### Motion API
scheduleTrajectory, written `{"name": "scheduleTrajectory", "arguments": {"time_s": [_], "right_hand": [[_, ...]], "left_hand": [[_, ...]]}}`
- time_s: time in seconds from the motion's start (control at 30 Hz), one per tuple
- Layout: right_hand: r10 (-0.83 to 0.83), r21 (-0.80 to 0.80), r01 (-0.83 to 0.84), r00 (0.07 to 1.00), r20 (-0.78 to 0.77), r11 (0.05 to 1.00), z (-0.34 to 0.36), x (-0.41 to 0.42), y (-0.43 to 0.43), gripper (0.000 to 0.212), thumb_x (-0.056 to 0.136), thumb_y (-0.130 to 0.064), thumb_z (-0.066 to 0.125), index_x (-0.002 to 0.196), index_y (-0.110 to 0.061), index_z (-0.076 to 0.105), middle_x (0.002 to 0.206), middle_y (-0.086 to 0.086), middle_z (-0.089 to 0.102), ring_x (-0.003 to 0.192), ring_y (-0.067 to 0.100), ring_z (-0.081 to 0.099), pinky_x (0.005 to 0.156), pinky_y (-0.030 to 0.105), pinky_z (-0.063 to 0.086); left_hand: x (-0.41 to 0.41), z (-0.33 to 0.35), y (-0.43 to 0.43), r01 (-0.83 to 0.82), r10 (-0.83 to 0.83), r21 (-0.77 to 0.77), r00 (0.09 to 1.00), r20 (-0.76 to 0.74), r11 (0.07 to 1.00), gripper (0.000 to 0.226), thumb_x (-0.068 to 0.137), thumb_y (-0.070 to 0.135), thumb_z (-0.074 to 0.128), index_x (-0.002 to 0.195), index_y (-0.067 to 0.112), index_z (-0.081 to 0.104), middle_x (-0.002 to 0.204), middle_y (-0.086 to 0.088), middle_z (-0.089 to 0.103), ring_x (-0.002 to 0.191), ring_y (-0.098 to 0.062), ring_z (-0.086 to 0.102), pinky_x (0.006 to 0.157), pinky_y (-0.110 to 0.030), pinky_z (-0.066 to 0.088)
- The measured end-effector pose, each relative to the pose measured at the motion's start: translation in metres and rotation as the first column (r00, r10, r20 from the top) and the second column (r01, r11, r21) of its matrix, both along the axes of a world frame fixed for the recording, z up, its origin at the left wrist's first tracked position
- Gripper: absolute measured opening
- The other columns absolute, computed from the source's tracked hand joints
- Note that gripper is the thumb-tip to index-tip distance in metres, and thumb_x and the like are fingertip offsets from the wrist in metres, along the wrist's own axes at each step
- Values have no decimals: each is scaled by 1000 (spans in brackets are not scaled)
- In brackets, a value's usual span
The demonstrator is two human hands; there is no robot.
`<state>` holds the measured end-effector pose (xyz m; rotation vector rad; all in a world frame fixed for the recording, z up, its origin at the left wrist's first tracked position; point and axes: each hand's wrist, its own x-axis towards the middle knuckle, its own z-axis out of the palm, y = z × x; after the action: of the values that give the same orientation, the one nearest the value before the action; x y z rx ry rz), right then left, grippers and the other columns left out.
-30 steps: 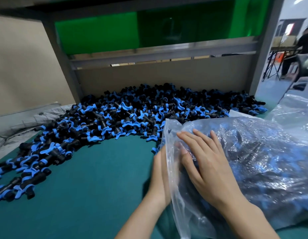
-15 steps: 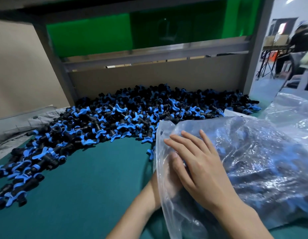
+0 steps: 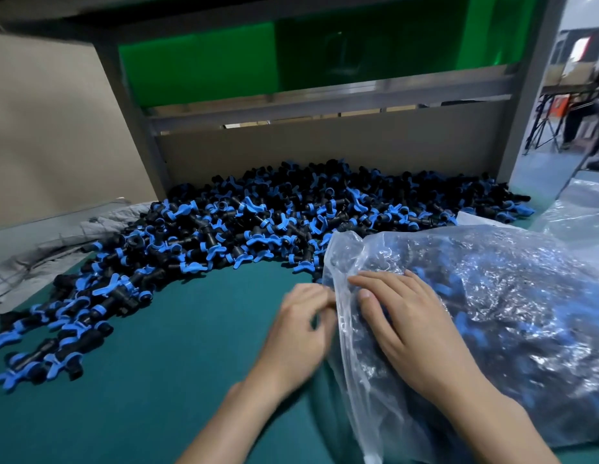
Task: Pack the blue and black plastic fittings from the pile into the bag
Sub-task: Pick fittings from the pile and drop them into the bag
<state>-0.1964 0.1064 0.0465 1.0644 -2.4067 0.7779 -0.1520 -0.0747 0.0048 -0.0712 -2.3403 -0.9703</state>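
A teal counter [image 3: 157, 380] carries a wide pile of blue and black plastic fittings [image 3: 258, 222] along its far edge, against a cardboard back wall [image 3: 358, 145]. At the right edge lies a clear plastic bag [image 3: 509, 296], already holding many fittings. The right hand [image 3: 412, 333] presses flat on the bag, fingers straight. The left hand [image 3: 300, 333] curls its fingers at the bag's left rim; blur hides whether they pinch it.
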Motion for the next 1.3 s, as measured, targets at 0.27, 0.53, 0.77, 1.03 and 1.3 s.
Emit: {"name": "scheduleTrajectory", "arguments": {"time_s": [0.27,0.53,0.77,1.03,1.3], "right_hand": [[-62,103,64,998,-22,993,-3,-2,-1,36,104,-36,35,119,-27,67,118,-14,67,114,12,59,116,37,27],[-67,47,66,998,13,997,-5,-4,-1,41,103,-39,30,128,-27,61,116,-13,69,114,10,59,114,31,25],[-61,18,61,998,20,998,-6,-5,-2,41,103,-39,28,128,-27,59,115,-15,68,112,8,58,114,32,28],[-64,22,64,997,34,998,-6,-6,-1,41,104,-40,26,132,-29,55,118,-16,65,114,6,56,115,31,25],[-62,42,61,998,21,997,-5,-6,1,43,105,-41,24,140,-29,46,124,-14,61,113,8,54,114,31,27]], "left_hand": [[-23,-28,-86,-533,620,-327,724,302,781,63,98,43,45,151,16,25,159,-9,23,144,-30,19,117,-47,20],[-80,-10,-87,-419,668,-745,743,47,519,79,96,46,50,155,16,7,161,-22,1,146,-45,10,116,-58,18],[-137,26,-78,-197,579,-750,763,287,632,78,92,72,19,156,30,3,164,-11,-10,148,-43,-6,119,-59,7],[-131,36,-78,-13,574,-716,608,549,698,50,96,59,34,132,25,41,163,0,-10,147,-41,-8,106,-55,33],[-83,44,-97,122,603,-792,582,546,599,39,104,37,39,138,19,38,163,-6,-11,145,-37,15,107,-52,36]]}}
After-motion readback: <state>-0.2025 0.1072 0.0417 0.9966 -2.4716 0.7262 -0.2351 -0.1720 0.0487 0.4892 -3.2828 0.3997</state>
